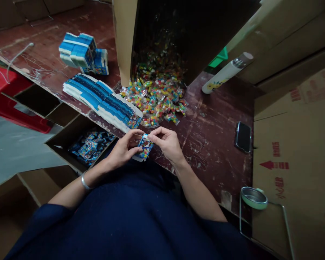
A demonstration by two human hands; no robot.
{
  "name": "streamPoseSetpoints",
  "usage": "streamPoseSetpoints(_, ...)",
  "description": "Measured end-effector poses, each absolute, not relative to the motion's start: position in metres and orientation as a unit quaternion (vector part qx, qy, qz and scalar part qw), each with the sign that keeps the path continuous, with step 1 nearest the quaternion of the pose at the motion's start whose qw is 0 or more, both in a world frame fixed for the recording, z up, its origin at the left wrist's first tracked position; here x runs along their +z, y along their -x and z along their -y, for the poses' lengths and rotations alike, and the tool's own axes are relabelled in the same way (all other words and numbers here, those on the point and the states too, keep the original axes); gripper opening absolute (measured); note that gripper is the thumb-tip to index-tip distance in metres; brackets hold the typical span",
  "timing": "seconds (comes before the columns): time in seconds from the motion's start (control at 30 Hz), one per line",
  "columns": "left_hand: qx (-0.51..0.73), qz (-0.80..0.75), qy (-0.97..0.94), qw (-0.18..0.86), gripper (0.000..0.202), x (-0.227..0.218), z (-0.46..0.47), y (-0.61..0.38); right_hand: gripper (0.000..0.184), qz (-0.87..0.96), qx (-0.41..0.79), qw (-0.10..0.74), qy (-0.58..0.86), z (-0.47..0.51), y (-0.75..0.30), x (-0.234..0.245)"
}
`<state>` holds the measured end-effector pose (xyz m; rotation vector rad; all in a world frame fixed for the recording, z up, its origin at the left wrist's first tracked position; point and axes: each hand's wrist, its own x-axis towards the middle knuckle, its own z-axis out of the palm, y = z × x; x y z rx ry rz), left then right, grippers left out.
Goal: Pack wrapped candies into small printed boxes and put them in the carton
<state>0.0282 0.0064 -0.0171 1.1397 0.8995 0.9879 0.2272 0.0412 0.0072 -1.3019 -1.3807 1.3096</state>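
Observation:
A small blue printed candy box [145, 147] is held between both hands at the table's front edge. My left hand [126, 147] grips its left side with thumb and fingers, a silver bangle on that wrist. At its upper right corner, the thumb and fingers of my right hand [166, 141] pinch the end of the box. Just beyond lies a long row of flat blue and white cartons [100, 99]. Clear packets of colourful candies [158, 99] spill from a large cardboard box [126, 43] behind the hands.
Banded carton bundles [79, 50] sit at the back left. An open box below the edge holds several filled blue boxes [90, 146]. A white flask [224, 74] and a phone [243, 137] are on the right, near a round green-rimmed dish [254, 198]. A red stool [8, 86] stands left.

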Motion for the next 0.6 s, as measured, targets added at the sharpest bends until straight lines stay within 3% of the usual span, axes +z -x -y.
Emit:
streamPoseSetpoints(0.17,0.429,-0.391,-0.487,0.653,0.057,-0.015,-0.006,-0.029,0.036,0.595,0.475,0.421,0.493,-0.038,-0.226,0.008)
streamPoseSetpoints(0.4,0.436,-0.395,-0.423,0.689,0.044,-0.022,-0.006,-0.029,0.037,0.647,0.476,0.382,0.458,-0.037,-0.241,-0.001)
streamPoseSetpoints(0.5,0.391,-0.392,-0.419,0.72,0.05,-0.027,-0.008,-0.023,0.035,0.622,0.36,0.388,0.577,-0.061,-0.253,-0.018)
streamPoseSetpoints(0.6,0.285,-0.392,-0.517,0.705,0.046,-0.028,-0.01,-0.008,0.027,0.652,0.235,0.323,0.644,-0.087,-0.256,-0.034)
